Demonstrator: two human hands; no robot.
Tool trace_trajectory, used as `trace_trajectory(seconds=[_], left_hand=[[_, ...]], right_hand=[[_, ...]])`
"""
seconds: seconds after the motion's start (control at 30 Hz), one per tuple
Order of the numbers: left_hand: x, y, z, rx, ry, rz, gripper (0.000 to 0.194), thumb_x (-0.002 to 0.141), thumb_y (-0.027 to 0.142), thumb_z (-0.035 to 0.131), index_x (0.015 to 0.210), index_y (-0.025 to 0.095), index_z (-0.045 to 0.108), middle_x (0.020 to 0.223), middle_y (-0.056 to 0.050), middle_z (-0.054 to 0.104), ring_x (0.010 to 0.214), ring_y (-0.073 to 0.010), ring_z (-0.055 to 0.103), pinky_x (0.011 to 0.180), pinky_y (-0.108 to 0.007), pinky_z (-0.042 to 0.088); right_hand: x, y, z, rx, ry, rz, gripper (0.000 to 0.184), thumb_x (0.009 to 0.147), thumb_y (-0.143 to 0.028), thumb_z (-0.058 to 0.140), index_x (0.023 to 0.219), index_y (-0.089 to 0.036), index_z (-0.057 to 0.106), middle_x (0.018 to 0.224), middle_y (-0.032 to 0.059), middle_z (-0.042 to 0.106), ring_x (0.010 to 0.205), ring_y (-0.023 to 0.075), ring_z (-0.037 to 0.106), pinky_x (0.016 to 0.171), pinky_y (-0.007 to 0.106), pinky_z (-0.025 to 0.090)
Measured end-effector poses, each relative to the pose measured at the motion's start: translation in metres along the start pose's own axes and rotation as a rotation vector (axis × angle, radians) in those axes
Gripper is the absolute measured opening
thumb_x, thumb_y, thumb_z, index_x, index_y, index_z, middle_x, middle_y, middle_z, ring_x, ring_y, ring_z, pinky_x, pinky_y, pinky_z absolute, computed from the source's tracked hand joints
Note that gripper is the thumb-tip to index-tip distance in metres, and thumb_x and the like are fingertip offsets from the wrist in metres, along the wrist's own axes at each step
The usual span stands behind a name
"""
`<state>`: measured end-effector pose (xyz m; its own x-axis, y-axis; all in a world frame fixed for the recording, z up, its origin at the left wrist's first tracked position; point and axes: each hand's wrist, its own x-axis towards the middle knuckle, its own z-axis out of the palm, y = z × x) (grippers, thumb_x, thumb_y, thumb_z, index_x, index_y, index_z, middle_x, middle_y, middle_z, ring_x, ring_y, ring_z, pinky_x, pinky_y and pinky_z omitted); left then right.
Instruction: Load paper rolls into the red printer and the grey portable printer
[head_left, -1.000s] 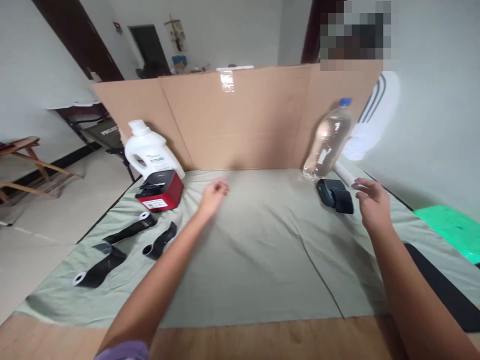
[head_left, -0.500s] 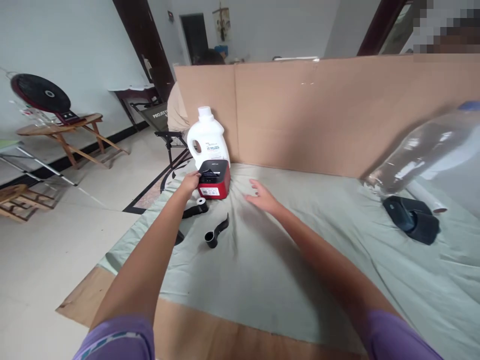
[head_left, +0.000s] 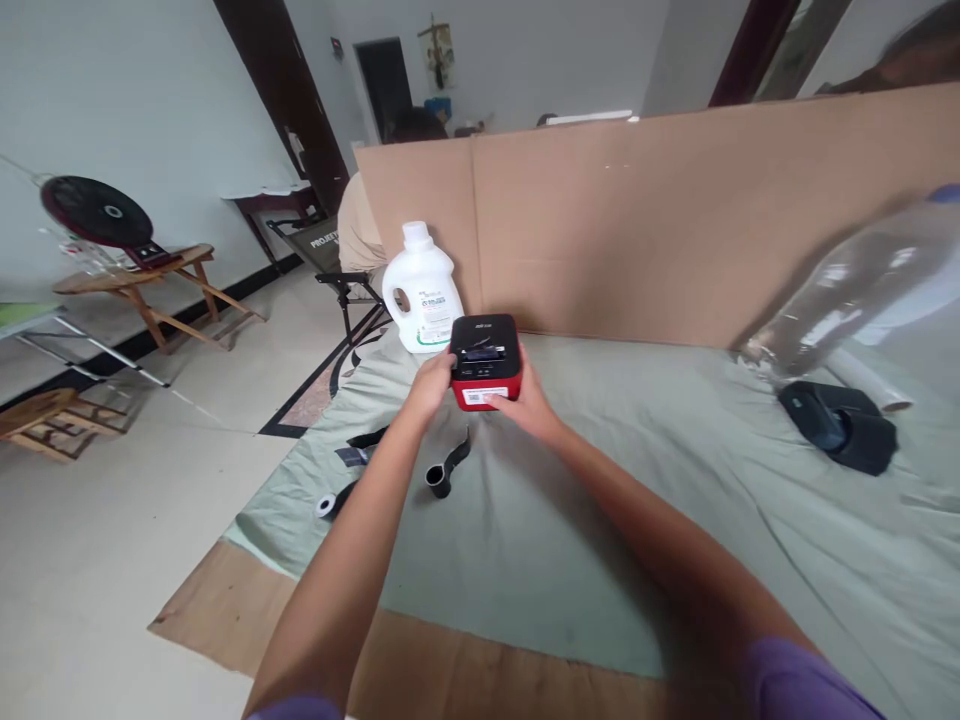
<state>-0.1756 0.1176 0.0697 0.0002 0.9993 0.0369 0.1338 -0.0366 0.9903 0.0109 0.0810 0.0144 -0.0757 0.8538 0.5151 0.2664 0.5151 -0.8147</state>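
Between my two hands is a small red-and-black label printer, with a slot on its dark top and a white sticker low on its red front. My left hand grips its left side. On the right side and front corner, my right hand is closed on it, thumb near the sticker. Whether its base touches the cloth cannot be made out. A white jug with a handle stands just behind to the left. Nearer me lies a partly unrolled black roll; another roll with a white core is partly hidden by my left forearm.
A tall cardboard panel stands along the back of the green cloth. At the right are a clear plastic bottle, a dark device and a white tube. People are partly visible behind the panel.
My view has swung left. Both hands have come to the printer and closed on its sides. It has shifted to the right, away from in front of the jug.
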Motion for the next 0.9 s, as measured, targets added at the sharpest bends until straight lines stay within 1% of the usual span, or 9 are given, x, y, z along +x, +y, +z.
trace_trajectory(seconds=[0.07, 0.1, 0.17, 0.27, 0.37, 0.47, 0.57, 0.77, 0.9], left_hand=[[-0.03, 0.006, 0.038, 0.03, -0.053, 0.12, 0.042, 0.091, 0.039, 0.053, 0.126, 0.022, 0.069, 0.137, -0.006, 0.066, 0.134, -0.0288, 0.055, 0.119, -0.043, 0.035], [-0.045, 0.007, 0.059, 0.016, -0.08, 0.152, 0.045, 0.092, 0.038, 0.052, 0.132, 0.023, 0.065, 0.145, -0.005, 0.06, 0.141, -0.0277, 0.047, 0.122, -0.041, 0.029], [-0.072, 0.006, 0.1, -0.07, -0.137, 0.163, 0.051, 0.092, 0.034, 0.05, 0.142, 0.025, 0.058, 0.154, -0.002, 0.05, 0.149, -0.0251, 0.037, 0.125, -0.038, 0.023], [-0.098, -0.005, 0.15, -0.213, -0.213, 0.118, 0.06, 0.088, 0.028, 0.049, 0.148, 0.026, 0.051, 0.156, 0.0, 0.048, 0.151, -0.0241, 0.034, 0.126, -0.036, 0.024], [-0.107, -0.018, 0.181, -0.285, -0.235, 0.073, 0.065, 0.084, 0.026, 0.051, 0.149, 0.025, 0.049, 0.155, 0.001, 0.05, 0.15, -0.0242, 0.035, 0.125, -0.036, 0.026], [-0.109, -0.024, 0.198, -0.325, -0.218, 0.037, 0.067, 0.082, 0.026, 0.053, 0.149, 0.026, 0.049, 0.153, 0.0, 0.052, 0.149, -0.0242, 0.037, 0.124, -0.036, 0.028], [-0.111, -0.028, 0.206, -0.351, -0.21, 0.032, 0.066, 0.082, 0.026, 0.052, 0.149, 0.025, 0.05, 0.151, 0.0, 0.054, 0.148, -0.0235, 0.038, 0.124, -0.036, 0.03], [-0.112, -0.035, 0.212, -0.356, -0.205, 0.025, 0.063, 0.084, 0.025, 0.053, 0.147, 0.026, 0.052, 0.152, 0.002, 0.053, 0.15, -0.0229, 0.036, 0.124, -0.035, 0.029], [-0.114, -0.024, 0.207, -0.338, -0.234, 0.0, 0.061, 0.089, 0.03, 0.053, 0.15, 0.027, 0.049, 0.154, 0.002, 0.051, 0.151, -0.0235, 0.033, 0.126, -0.038, 0.024]], right_hand=[[-0.023, -0.016, -0.045, 0.011, 0.025, -0.026, 0.102, 0.076, -0.049, 0.082, 0.158, -0.026, 0.025, 0.151, 0.0125, 0.049, 0.14, 0.0353, 0.047, 0.119, 0.053, 0.036], [-0.036, -0.021, -0.066, -0.004, 0.06, -0.012, 0.1, 0.075, -0.05, 0.083, 0.156, -0.025, 0.03, 0.149, 0.0126, 0.051, 0.138, 0.0351, 0.049, 0.118, 0.053, 0.038], [-0.064, -0.028, -0.102, -0.056, 0.124, 0.043, 0.095, 0.074, -0.05, 0.084, 0.152, -0.023, 0.037, 0.147, 0.0132, 0.054, 0.135, 0.0353, 0.051, 0.116, 0.053, 0.04], [-0.102, -0.027, -0.136, -0.118, 0.192, 0.11, 0.093, 0.073, -0.05, 0.083, 0.151, -0.023, 0.039, 0.144, 0.0138, 0.057, 0.132, 0.0355, 0.054, 0.111, 0.053, 0.044], [-0.124, -0.021, -0.153, -0.171, 0.245, 0.121, 0.093, 0.072, -0.048, 0.083, 0.15, -0.022, 0.039, 0.141, 0.014, 0.059, 0.128, 0.0355, 0.057, 0.108, 0.052, 0.047], [-0.132, -0.015, -0.163, -0.245, 0.28, 0.116, 0.092, 0.07, -0.046, 0.085, 0.148, -0.022, 0.042, 0.136, 0.0138, 0.062, 0.124, 0.0359, 0.061, 0.104, 0.052, 0.049], [-0.135, -0.01, -0.169, -0.302, 0.293, 0.089, 0.093, 0.071, -0.048, 0.084, 0.149, -0.022, 0.041, 0.135, 0.0138, 0.063, 0.123, 0.036, 0.061, 0.103, 0.052, 0.05], [-0.142, -0.005, -0.17, -0.414, 0.333, 0.118, 0.098, 0.069, -0.049, 0.084, 0.151, -0.023, 0.037, 0.133, 0.014, 0.063, 0.121, 0.0372, 0.061, 0.101, 0.053, 0.051], [-0.144, -0.007, -0.165, -0.466, 0.358, 0.065, 0.095, 0.073, -0.05, 0.081, 0.151, -0.021, 0.036, 0.136, 0.016, 0.059, 0.125, 0.0375, 0.057, 0.105, 0.055, 0.048]])
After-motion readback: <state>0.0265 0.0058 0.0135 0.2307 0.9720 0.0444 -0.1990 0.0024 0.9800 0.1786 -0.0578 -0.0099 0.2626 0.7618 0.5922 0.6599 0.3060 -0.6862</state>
